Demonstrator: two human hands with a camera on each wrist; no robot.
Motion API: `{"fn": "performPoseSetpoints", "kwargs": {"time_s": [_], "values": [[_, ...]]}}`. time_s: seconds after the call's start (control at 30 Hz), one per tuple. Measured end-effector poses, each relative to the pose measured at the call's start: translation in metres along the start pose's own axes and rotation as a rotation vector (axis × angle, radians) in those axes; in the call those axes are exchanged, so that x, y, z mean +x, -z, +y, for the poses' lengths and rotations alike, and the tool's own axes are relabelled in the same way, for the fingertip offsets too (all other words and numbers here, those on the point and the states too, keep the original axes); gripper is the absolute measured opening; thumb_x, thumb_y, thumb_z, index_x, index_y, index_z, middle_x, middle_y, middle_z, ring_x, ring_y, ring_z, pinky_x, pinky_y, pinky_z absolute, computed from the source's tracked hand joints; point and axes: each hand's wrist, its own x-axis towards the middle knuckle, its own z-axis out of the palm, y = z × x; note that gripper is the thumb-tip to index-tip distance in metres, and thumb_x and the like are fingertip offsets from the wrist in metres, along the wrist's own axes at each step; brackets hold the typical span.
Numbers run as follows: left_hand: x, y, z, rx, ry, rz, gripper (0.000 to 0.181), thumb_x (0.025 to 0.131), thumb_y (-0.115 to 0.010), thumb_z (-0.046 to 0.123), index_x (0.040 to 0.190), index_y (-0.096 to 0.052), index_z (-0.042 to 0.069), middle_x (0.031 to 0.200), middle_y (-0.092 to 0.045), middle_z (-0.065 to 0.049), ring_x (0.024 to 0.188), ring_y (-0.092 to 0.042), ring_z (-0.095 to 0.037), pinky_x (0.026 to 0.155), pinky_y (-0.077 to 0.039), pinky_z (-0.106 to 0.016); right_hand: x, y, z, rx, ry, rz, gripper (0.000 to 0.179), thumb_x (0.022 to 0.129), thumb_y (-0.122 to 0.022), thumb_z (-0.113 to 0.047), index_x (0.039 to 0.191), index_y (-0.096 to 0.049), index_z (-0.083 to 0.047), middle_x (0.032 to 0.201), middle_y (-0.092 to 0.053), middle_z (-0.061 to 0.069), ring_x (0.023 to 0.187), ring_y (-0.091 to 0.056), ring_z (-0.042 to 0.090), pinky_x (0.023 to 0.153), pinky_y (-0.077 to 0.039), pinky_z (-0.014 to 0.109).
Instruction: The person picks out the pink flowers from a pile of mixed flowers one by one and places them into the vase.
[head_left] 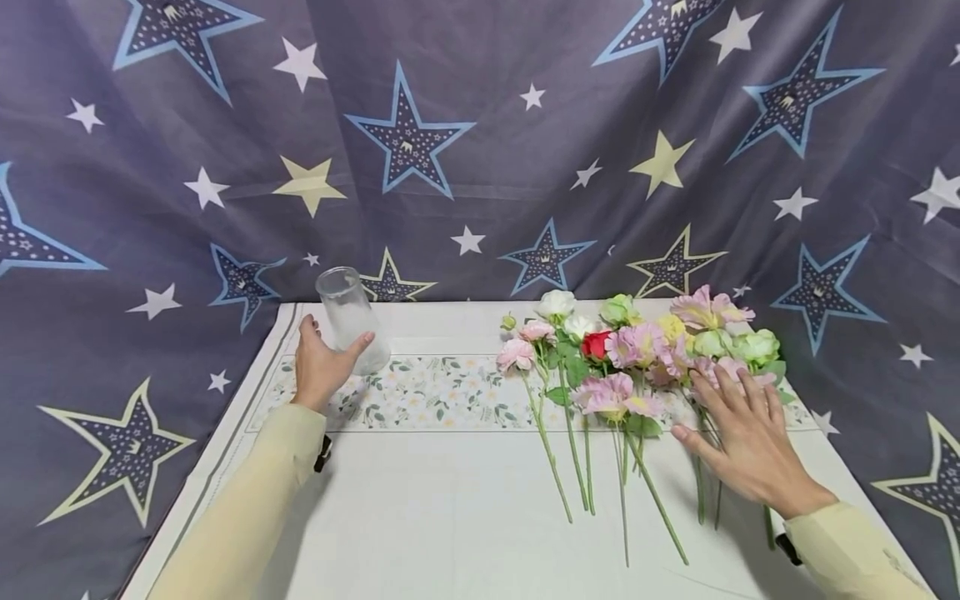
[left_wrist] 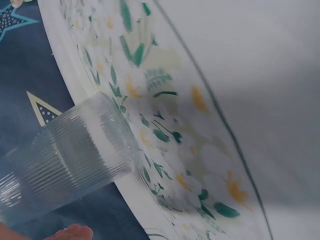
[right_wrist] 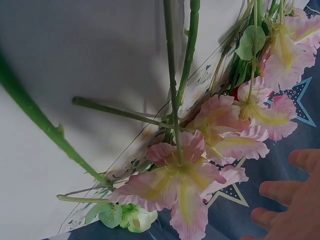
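A clear ribbed glass vase (head_left: 349, 318) stands at the back left of the table, and the left wrist view shows its ribbed side (left_wrist: 70, 155) up close. My left hand (head_left: 324, 365) is beside it, thumb stretched across in front and fingers apart on the left; whether they touch the glass I cannot tell. On the right, my right hand (head_left: 750, 446) is spread, palm down, over the pink ruffled flowers (head_left: 633, 346). Its fingers (right_wrist: 282, 192) are extended near the petals, pinching no stem. A red rose (head_left: 595, 345) and white roses (head_left: 556, 304) lie among the bunch.
A white tablecloth (head_left: 420, 508) with a floral band (head_left: 435, 392) covers the table. Green stems (head_left: 660, 508) point toward the front edge. Green roses (head_left: 756, 346) lie at the far right. A dark star-printed curtain (head_left: 480, 150) hangs behind and around the table.
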Motion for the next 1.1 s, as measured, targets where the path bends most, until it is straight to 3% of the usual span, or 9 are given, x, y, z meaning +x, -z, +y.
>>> {"fn": "performPoseSetpoints", "kwargs": {"time_s": [0.33, 0.57, 0.87, 1.1], "values": [[0.014, -0.011, 0.007, -0.029, 0.049, 0.030, 0.112, 0.086, -0.079, 0.052, 0.162, -0.013, 0.004, 0.158, -0.035, -0.027, 0.143, -0.037, -0.046, 0.116, -0.032, -0.057, 0.000, 0.001, 0.001, -0.005, -0.003, -0.003, 0.085, 0.099, -0.060, -0.052, 0.165, -0.020, -0.017, 0.166, -0.021, 0.027, 0.156, 0.006, 0.041, 0.119, 0.014, 0.062], [0.021, -0.015, 0.004, -0.045, 0.035, 0.041, 0.095, 0.088, -0.081, 0.041, 0.159, -0.028, 0.008, 0.153, -0.045, -0.025, 0.140, -0.045, -0.043, 0.114, -0.038, -0.054, -0.001, 0.000, 0.000, 0.001, -0.013, 0.002, 0.085, 0.098, -0.060, -0.053, 0.165, -0.021, -0.019, 0.165, -0.022, 0.028, 0.155, -0.001, 0.047, 0.119, 0.016, 0.060], [0.024, -0.015, 0.001, -0.064, 0.022, 0.038, 0.090, 0.089, -0.080, 0.045, 0.157, -0.033, 0.009, 0.146, -0.052, -0.026, 0.132, -0.052, -0.044, 0.107, -0.043, -0.056, 0.000, -0.001, 0.001, 0.004, -0.012, -0.002, 0.084, 0.099, -0.060, -0.052, 0.165, -0.021, -0.018, 0.166, -0.020, 0.028, 0.156, 0.006, 0.042, 0.119, 0.017, 0.060], [0.023, -0.015, 0.004, -0.070, 0.014, 0.048, 0.084, 0.091, -0.079, 0.041, 0.155, -0.035, 0.007, 0.145, -0.053, -0.026, 0.132, -0.053, -0.043, 0.108, -0.043, -0.056, 0.000, -0.001, 0.001, 0.007, -0.021, -0.005, 0.085, 0.098, -0.060, -0.053, 0.165, -0.020, -0.019, 0.165, -0.022, 0.028, 0.155, 0.000, 0.047, 0.119, 0.017, 0.061]]}}
